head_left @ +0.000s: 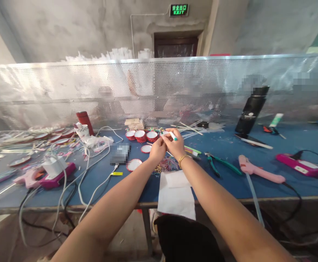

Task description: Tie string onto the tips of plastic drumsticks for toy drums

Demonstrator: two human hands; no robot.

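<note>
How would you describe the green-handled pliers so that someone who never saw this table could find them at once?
Start at the blue table and find the right hand with the gold bracelet. Just to its right, before the pink glue gun, lie the pliers, flat, handles apart. They alone have thin green handles.

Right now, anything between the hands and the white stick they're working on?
Nothing visible. The right hand already holds the white stick in its fingers, and the left hand meets it at the near end. Both are raised above the blue table, over the coloured bands and red cups.
</note>
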